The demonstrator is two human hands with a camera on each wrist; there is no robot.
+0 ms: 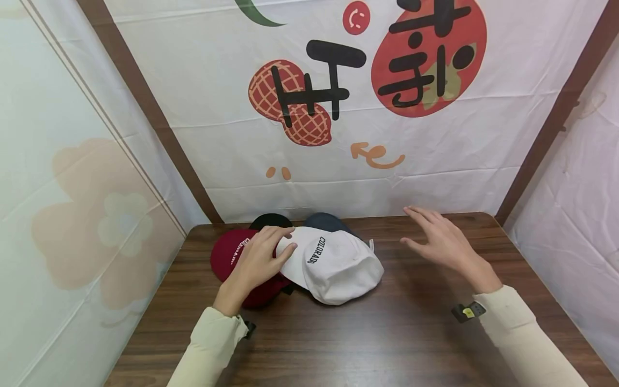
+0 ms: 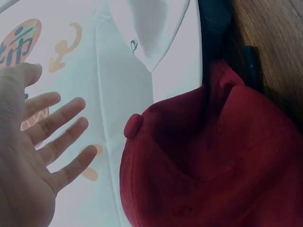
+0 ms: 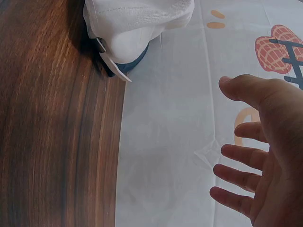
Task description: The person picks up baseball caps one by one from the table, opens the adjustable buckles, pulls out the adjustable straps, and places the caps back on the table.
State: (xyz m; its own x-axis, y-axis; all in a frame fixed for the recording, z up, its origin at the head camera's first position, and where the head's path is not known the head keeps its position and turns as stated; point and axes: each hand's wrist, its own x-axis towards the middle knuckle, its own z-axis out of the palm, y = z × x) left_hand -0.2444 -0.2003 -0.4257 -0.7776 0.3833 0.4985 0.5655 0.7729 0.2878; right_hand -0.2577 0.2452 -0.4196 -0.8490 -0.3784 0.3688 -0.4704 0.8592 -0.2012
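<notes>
A white cap (image 1: 340, 269) lettered COLORADO lies on the table among other caps, its brim toward the left. Left of it is a dark red cap (image 1: 229, 252), partly hidden behind my left hand (image 1: 258, 260). That hand hovers over the red cap, fingers spread and holding nothing; in the left wrist view a gap separates it from the red cap (image 2: 213, 156). My right hand (image 1: 442, 242) hangs in the air to the right of the white cap (image 3: 137, 28), fingers extended, touching nothing. Behind sit a black cap (image 1: 272, 220) and a navy cap (image 1: 325, 221), both mostly covered.
The brown wood-grain table (image 1: 338, 344) ends at a white printed cloth wall (image 1: 232, 156) behind the caps. Cloth walls also stand to the left and right. A dark wrist strap (image 1: 466, 312) sits at the right sleeve.
</notes>
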